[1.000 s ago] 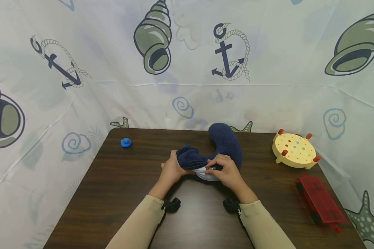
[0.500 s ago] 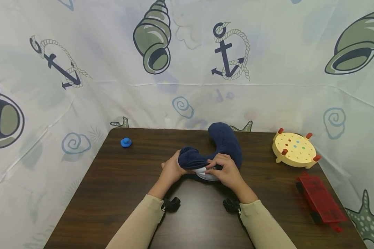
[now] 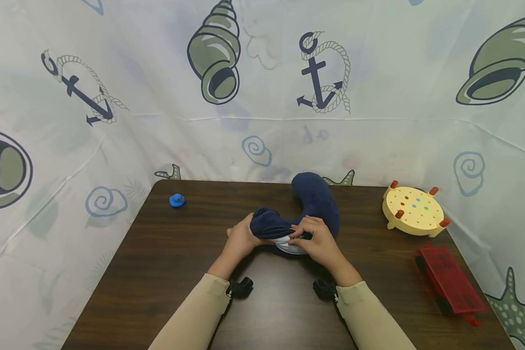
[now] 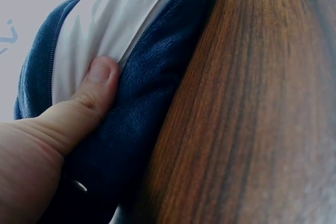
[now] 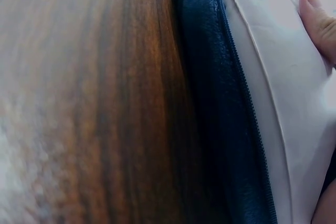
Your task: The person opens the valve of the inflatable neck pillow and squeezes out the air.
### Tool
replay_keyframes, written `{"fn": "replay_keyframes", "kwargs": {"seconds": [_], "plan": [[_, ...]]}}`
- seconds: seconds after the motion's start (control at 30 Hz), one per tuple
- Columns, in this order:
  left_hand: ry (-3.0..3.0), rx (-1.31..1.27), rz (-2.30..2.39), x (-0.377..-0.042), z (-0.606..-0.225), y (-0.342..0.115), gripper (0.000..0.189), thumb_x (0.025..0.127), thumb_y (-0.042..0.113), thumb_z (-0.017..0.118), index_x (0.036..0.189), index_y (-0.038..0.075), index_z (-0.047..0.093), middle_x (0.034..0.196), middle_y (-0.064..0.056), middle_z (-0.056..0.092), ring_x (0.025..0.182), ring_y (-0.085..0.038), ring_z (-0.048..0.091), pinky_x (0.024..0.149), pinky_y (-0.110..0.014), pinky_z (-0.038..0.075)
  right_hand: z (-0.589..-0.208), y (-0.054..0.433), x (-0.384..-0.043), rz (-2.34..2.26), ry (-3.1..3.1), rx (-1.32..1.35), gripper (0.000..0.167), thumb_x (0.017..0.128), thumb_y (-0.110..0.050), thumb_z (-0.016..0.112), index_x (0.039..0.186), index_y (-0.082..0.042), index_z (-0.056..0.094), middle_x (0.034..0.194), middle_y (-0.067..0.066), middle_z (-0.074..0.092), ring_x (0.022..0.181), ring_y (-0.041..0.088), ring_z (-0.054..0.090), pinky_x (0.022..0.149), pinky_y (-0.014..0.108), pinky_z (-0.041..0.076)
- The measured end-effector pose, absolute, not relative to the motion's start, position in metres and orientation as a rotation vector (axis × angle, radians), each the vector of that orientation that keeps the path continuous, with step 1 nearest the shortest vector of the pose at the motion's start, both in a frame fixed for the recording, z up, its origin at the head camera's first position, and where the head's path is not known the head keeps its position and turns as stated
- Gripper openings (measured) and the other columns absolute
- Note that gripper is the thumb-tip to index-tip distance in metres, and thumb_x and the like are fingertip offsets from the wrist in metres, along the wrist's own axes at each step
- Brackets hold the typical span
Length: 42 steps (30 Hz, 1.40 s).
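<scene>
A navy neck pillow [image 3: 319, 197] lies on the table, its zipper [image 5: 244, 87] undone along the near side. White inner lining [image 4: 94, 30] bulges through the gap. My left hand [image 3: 242, 236] grips the pillow's left end, the thumb [image 4: 97, 85] lying on the white lining and the other fingers hidden behind the pillow. At the right end of the opening, my right hand [image 3: 319, 240] pinches the cover's edge between thumb and fingers. Something small between those fingertips is too small to make out.
A small blue toy duck [image 3: 177, 200] sits at the table's back left. On the right are a round yellow pegged toy [image 3: 413, 209] and a red translucent toy wagon [image 3: 452, 279]. A shell-patterned curtain [image 3: 280, 141] hangs behind the dark wooden table [image 3: 157, 272].
My left hand has shifted very slightly to the right with the pillow's left end. The right hand holds nearly the same place.
</scene>
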State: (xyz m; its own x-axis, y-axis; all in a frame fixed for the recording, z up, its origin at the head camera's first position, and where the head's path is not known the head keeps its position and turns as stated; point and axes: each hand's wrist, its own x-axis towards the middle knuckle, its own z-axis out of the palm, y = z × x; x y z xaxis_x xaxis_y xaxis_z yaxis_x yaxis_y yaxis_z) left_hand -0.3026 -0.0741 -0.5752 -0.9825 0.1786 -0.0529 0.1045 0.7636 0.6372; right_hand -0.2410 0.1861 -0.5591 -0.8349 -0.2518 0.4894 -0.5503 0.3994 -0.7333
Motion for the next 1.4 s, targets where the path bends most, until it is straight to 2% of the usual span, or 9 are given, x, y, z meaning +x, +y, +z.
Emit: {"fn": "replay_keyframes", "kwargs": {"seconds": [0.13, 0.23, 0.47, 0.7, 0.87, 1.1, 1.3, 1.4], "plan": [[2.855, 0.239, 1.013, -0.3024, -0.5758, -0.0748, 0.112, 0.055, 0.067, 0.102, 0.15, 0.023, 0.062, 0.142, -0.006, 0.075, 0.119, -0.032, 0.073, 0.095, -0.055, 0.039, -0.5593, 0.186, -0.2411, 1.424, -2.36, 0.713, 0.019, 0.079, -0.01, 0.096, 0.088, -0.02, 0.083, 0.085, -0.005, 0.073, 0.112, 0.028, 0.08, 0.125, 0.054, 0.034], [2.844, 0.235, 1.029, -0.3006, -0.5734, -0.0744, 0.11, 0.055, 0.065, 0.102, 0.148, 0.021, 0.063, 0.141, -0.006, 0.075, 0.118, -0.032, 0.073, 0.096, -0.055, 0.038, -0.5598, 0.186, -0.2412, 1.44, -2.369, 0.715, 0.019, 0.079, -0.009, 0.096, 0.087, -0.018, 0.082, 0.085, -0.003, 0.072, 0.112, 0.029, 0.08, 0.125, 0.055, 0.033], [2.825, 0.22, 1.043, -0.3001, -0.5726, -0.0729, 0.105, 0.06, 0.056, 0.103, 0.15, 0.02, 0.062, 0.144, -0.005, 0.073, 0.123, -0.033, 0.071, 0.106, -0.062, 0.037, -0.5602, 0.1866, -0.2414, 1.456, -2.379, 0.698, 0.018, 0.079, -0.009, 0.096, 0.088, -0.018, 0.083, 0.086, -0.003, 0.073, 0.113, 0.028, 0.08, 0.125, 0.048, 0.033], [2.841, 0.213, 1.015, -0.2978, -0.5719, -0.0725, 0.106, 0.06, 0.057, 0.103, 0.151, 0.02, 0.061, 0.144, -0.004, 0.073, 0.122, -0.031, 0.071, 0.104, -0.06, 0.037, -0.562, 0.1867, -0.2415, 1.437, -2.379, 0.706, 0.019, 0.079, -0.01, 0.097, 0.088, -0.019, 0.083, 0.087, -0.004, 0.074, 0.112, 0.028, 0.08, 0.124, 0.036, 0.033], [2.833, 0.215, 1.007, -0.2995, -0.5726, -0.0721, 0.107, 0.061, 0.057, 0.103, 0.152, 0.02, 0.06, 0.145, -0.005, 0.072, 0.124, -0.032, 0.071, 0.106, -0.062, 0.037, -0.5619, 0.1878, -0.2418, 1.449, -2.398, 0.7, 0.02, 0.078, -0.01, 0.097, 0.087, -0.021, 0.083, 0.087, -0.005, 0.074, 0.113, 0.026, 0.08, 0.123, 0.035, 0.032], [2.804, 0.205, 1.019, -0.3003, -0.5708, -0.0715, 0.103, 0.062, 0.055, 0.102, 0.151, 0.022, 0.062, 0.146, -0.003, 0.072, 0.126, -0.031, 0.07, 0.108, -0.061, 0.037, -0.5593, 0.1875, -0.24, 1.481, -2.437, 0.662, 0.018, 0.08, -0.012, 0.096, 0.088, -0.022, 0.082, 0.087, -0.005, 0.073, 0.118, 0.026, 0.079, 0.125, 0.04, 0.031], [2.846, 0.232, 0.994, -0.2993, -0.5712, -0.0719, 0.101, 0.06, 0.056, 0.101, 0.147, 0.02, 0.065, 0.141, -0.005, 0.075, 0.119, -0.031, 0.072, 0.099, -0.055, 0.039, -0.5584, 0.1866, -0.2393, 1.431, -2.433, 0.669, 0.02, 0.079, -0.013, 0.097, 0.088, -0.023, 0.082, 0.086, -0.01, 0.072, 0.116, 0.025, 0.078, 0.122, 0.032, 0.033], [2.859, 0.258, 0.999, -0.299, -0.573, -0.0723, 0.1, 0.061, 0.053, 0.102, 0.147, 0.019, 0.065, 0.141, -0.007, 0.075, 0.119, -0.034, 0.073, 0.098, -0.055, 0.04, -0.5575, 0.186, -0.2393, 1.378, -2.418, 0.682, 0.021, 0.078, -0.013, 0.098, 0.087, -0.024, 0.082, 0.085, -0.012, 0.073, 0.113, 0.024, 0.077, 0.119, 0.032, 0.035]]}}
